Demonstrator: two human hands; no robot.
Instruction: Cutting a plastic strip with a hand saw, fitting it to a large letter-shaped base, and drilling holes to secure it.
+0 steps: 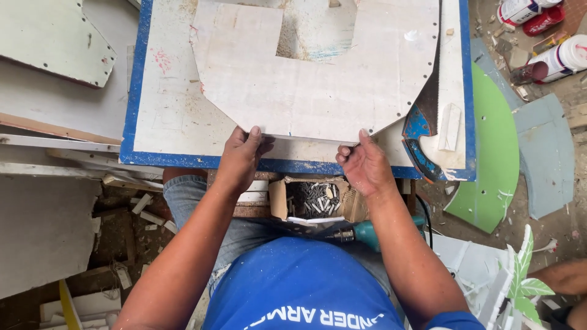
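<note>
On the blue-edged table (139,91), the notched board (318,79) is gripped at its near edge by left hand (243,156) and right hand (364,164).

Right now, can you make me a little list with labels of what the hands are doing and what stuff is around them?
left hand: fingers on the near edge of the cut white panel
right hand: gripping the same edge, further right
panel: flat on the blue-edged table, notch cut in its far side, small holes along its right edge
handsaw: lying on the table, right of the panel
cardboard box: below the table edge, holds small pale pieces
power drill: teal, on the person's lap
green curved board: on the floor, right
</note>
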